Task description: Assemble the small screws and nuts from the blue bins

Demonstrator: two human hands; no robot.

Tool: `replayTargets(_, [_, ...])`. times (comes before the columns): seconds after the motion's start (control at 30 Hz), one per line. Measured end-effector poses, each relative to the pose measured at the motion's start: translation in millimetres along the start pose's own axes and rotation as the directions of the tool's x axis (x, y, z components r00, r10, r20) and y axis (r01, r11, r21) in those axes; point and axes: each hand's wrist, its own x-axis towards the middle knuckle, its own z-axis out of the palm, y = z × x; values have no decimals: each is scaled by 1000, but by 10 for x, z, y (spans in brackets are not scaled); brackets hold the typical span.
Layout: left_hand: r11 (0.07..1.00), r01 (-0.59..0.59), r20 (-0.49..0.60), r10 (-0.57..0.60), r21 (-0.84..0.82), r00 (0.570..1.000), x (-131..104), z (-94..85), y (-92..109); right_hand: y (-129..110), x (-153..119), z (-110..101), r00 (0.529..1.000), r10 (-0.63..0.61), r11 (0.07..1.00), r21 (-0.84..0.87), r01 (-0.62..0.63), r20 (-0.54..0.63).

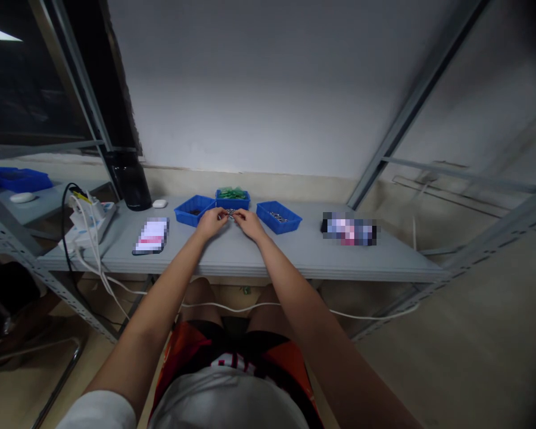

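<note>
Bent over a grey shelf (312, 253), I work both hands over a small cluster of shiny pieces (231, 211), which sits between my fingertips, just in front of the middle blue tray (240, 204). My left hand (212, 222) and right hand (249, 224) angle toward each other, fingers bent and set narrow; whether either is closed on a piece, I cannot tell at this size. Parts so slight would, in my judgement, reward a light fingertip pinch, with one hand steadying while the other adjusts, and both kept low so that anything slipping lands on the shelf. The middle tray is heaped with glossy green pieces (232, 193), thin and jumbled, seemingly plastic. Beside my left hand, the left blue tray (184, 218) carries small dark bits (195, 212); near my right hand, the right blue tray (290, 227) holds slender, silvery bits (277, 217), probably metal. All three trays look to be moulded plastic, straight-sided and shallow. The shelf's smooth, painted-looking surface meets a pale, matte wall (268, 119), and a dark, glossy cylinder (131, 183) stands upright toward the left end.
</note>
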Motion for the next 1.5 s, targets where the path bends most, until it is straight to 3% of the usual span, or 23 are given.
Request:
replayTargets(1.07, [1000, -3, -14, 3, -21, 1000, 5, 16, -19, 60, 14, 9, 1000, -11, 1000, 27, 11, -4])
replayTargets(1.37, [987, -142, -38, 139, -71, 990, 4, 20, 0, 101, 10, 47, 982, -129, 991, 43, 124, 140])
replayTargets(1.5, [986, -111, -34, 108, -124, 994, -23, 18, 27, 115, 11, 57, 974, -169, 985, 67, 160, 153])
